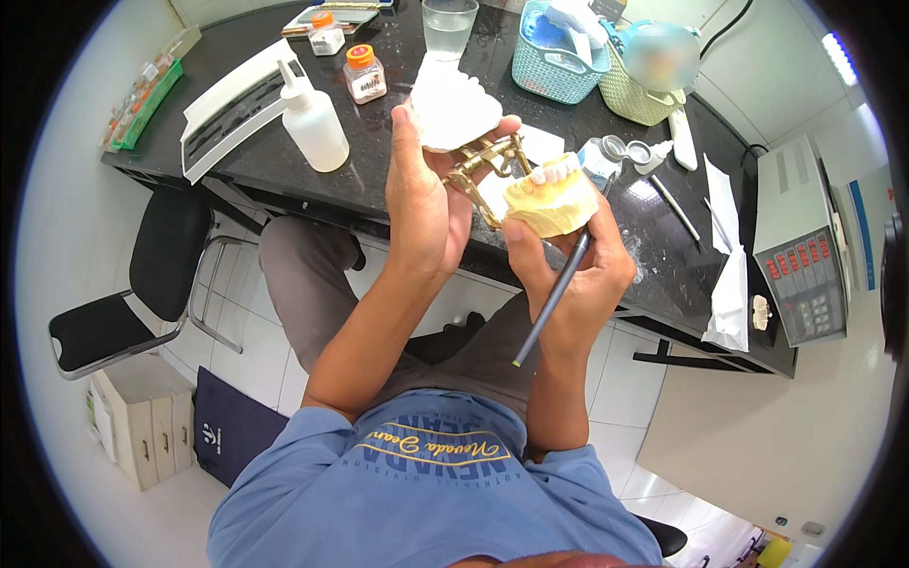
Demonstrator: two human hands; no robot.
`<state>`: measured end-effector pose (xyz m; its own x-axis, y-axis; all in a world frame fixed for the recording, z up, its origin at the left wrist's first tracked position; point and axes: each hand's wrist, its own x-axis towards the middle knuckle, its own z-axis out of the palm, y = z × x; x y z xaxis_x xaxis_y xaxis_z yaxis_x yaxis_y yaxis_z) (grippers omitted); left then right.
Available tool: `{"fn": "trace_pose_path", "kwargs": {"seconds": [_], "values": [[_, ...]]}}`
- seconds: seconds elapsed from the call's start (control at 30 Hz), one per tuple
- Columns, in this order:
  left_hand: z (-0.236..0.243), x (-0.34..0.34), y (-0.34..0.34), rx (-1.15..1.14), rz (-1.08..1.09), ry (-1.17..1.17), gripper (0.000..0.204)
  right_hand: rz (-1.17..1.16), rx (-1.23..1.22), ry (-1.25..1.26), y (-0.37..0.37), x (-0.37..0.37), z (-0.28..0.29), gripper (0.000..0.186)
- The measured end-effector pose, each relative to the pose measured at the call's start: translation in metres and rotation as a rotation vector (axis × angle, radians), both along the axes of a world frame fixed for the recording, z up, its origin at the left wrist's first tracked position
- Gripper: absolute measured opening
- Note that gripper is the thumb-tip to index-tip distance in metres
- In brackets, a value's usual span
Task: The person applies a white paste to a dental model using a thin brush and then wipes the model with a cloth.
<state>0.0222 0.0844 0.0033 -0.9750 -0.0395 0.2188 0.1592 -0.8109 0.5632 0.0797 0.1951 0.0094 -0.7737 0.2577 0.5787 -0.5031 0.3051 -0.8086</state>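
A brass dental articulator [485, 168] is held unfolded between my hands above the table's near edge. My left hand [423, 204] is closed around its left half, with fingers behind the white plaster cast [456, 112]. On the other half sits a yellow dental cast [551, 206] with a row of whitish teeth [556, 170] along its top. My right hand [579, 275] grips this yellow cast, thumb on its lower front edge. The same hand also holds a slim dark pen-like tool [554, 301], slanting down to the left; I cannot make out its upper tip.
On the black table [251, 47] stand a white squeeze bottle [315, 131], orange-capped jars [365, 76], a glass of clear liquid [449, 30], and blue [559, 66] and green baskets [639, 99]. Small open jars [606, 156] lie right of my hands. A panelled device [803, 256] stands far right.
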Motion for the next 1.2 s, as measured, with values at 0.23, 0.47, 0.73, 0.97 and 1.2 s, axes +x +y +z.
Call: {"fn": "trace_pose_path", "kwargs": {"seconds": [0.23, 0.47, 0.73, 0.97, 1.2], "values": [[0.005, 0.006, -0.007, -0.384, 0.176, 0.052, 0.053, 0.003, -0.079, 0.006, 0.003, 0.010, 0.000, 0.061], [0.020, 0.022, -0.018, -0.608, 0.162, 0.261, 0.052, 0.135, -0.253, -0.090, 0.008, 0.020, 0.010, 0.054], [0.023, 0.030, -0.031, -0.865, 0.212, 0.540, 0.054, 0.158, -0.149, -0.120, 0.013, 0.024, 0.016, 0.060], [0.022, 0.032, -0.042, -1.053, 0.228, 0.692, 0.062, 0.129, -0.037, -0.076, 0.014, 0.025, 0.020, 0.064], [0.013, 0.028, -0.047, -1.019, 0.215, 0.778, 0.067, 0.106, 0.074, -0.076, 0.013, 0.033, 0.028, 0.065]]}}
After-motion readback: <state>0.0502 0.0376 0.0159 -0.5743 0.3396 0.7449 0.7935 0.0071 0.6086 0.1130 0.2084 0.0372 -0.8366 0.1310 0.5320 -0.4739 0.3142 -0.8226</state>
